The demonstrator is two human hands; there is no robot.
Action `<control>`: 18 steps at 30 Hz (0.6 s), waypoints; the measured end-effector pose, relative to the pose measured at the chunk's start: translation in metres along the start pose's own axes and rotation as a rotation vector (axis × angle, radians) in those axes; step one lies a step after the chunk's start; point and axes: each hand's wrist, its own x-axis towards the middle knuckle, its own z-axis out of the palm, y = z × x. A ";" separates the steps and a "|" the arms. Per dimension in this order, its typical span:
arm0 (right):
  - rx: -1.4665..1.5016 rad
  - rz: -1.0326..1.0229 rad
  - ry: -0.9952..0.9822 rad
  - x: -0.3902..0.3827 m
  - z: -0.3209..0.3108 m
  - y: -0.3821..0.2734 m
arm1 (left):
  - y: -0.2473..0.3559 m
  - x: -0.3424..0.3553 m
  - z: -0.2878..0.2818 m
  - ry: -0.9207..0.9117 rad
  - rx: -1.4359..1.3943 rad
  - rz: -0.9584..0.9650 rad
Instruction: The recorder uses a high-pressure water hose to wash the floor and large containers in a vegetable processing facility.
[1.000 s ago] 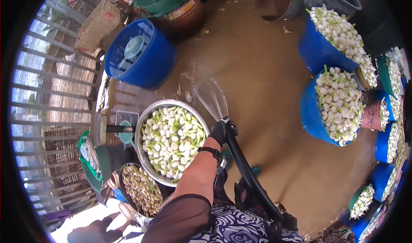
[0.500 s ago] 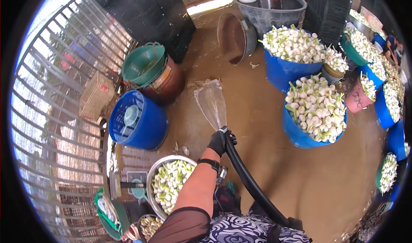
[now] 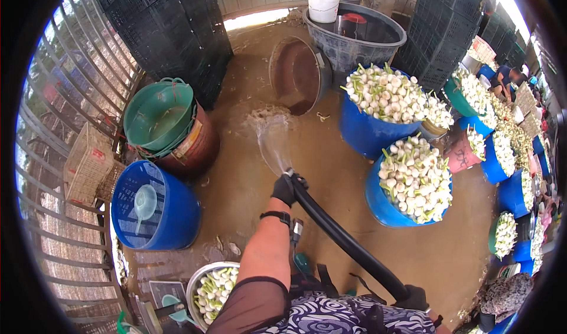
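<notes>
A thick black hose (image 3: 348,245) runs slantwise in front of me. My left hand (image 3: 287,188), in a black glove, is closed round its far end, and a fan of water (image 3: 273,142) sprays from it onto the wet brown floor. At the lower right my right hand (image 3: 415,299), also gloved in black, is closed on the hose nearer my body. A round metal tub (image 3: 298,77) lies tipped on its side just beyond where the water lands.
Two blue tubs (image 3: 381,204) heaped with white bulbs stand to the right. On the left are a blue barrel (image 3: 183,216) holding a dipper, green basins (image 3: 156,114) and a metal railing (image 3: 59,216). Black crates (image 3: 171,39) are stacked behind. A person (image 3: 505,81) works far right.
My view has tilted up and turned right, so the surroundings appear shifted left and lower. The spray lands nearer the tipped tub, and my right hand has come into view on the hose.
</notes>
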 end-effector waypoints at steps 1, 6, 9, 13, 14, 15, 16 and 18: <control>-0.056 -0.031 -0.069 0.012 -0.011 -0.041 | 0.030 0.004 0.003 0.021 0.026 0.066; 0.580 -0.119 -0.086 0.071 -0.038 -0.161 | 0.150 0.038 -0.005 0.063 0.062 0.113; 0.457 -0.093 -0.110 0.091 -0.031 -0.155 | 0.160 0.065 -0.001 0.048 0.068 0.080; 0.277 -0.045 -0.186 0.107 0.013 -0.109 | 0.127 0.099 -0.013 0.009 0.128 0.001; 0.129 -0.097 -0.154 0.110 0.028 -0.094 | 0.112 0.103 -0.015 0.009 0.175 0.007; -0.012 -0.154 -0.127 0.115 0.038 -0.089 | 0.108 0.107 -0.017 0.016 0.227 0.020; 0.043 -0.086 -0.164 0.120 0.043 -0.085 | 0.111 0.112 -0.019 0.059 0.181 -0.024; 0.170 0.026 -0.214 0.144 0.037 -0.106 | 0.121 0.115 -0.026 0.170 0.104 -0.116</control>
